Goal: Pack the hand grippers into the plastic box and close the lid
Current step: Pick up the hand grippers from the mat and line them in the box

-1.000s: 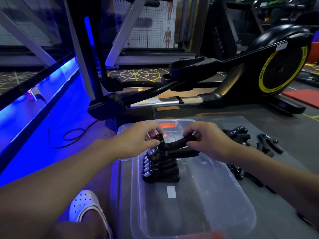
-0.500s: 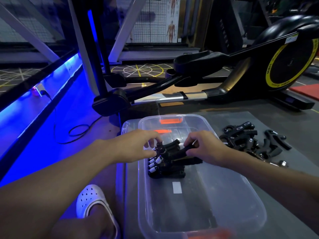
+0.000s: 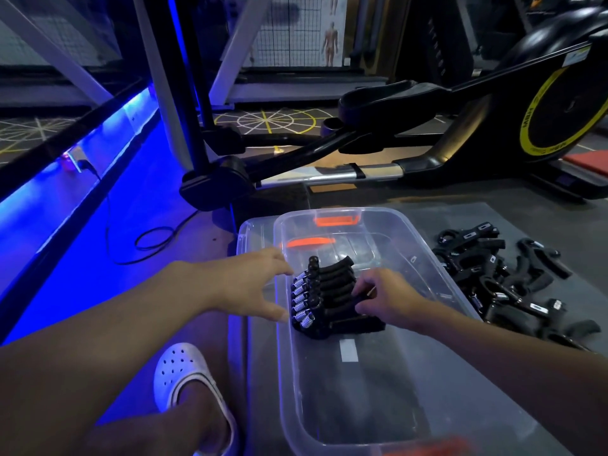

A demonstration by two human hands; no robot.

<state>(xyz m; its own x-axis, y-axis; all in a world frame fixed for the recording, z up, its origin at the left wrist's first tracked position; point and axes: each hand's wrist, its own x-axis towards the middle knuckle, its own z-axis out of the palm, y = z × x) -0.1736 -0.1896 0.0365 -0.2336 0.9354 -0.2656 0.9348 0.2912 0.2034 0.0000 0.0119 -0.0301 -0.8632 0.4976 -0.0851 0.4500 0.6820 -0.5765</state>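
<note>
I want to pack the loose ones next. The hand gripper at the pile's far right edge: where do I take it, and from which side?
Probably by its outer handle, from above on the right. The hand gripper lies flat at the edge of the pile; that handle juts out over bare mat, while the other end sits among its neighbours.

There was one clear rectangular plastic box (image 3: 441,284) and one clear plastic lid (image 3: 245,233), with three orange plastic latches (image 3: 335,221) in sight, the nearest of them blurred. Inside the box, six or seven black foam-handled hand grippers with steel coil springs (image 3: 329,291) could be counted by their springs, while the loose black hand grippers (image 3: 500,284) heaped outside were many and too tangled for a sure count. There were also two bare hands, the left hand (image 3: 250,286) and the right hand (image 3: 390,301), one white perforated clog (image 3: 184,370), one black elliptical trainer with a yellow-ringed flywheel (image 3: 559,110) and one black looped cable (image 3: 154,238)
</note>
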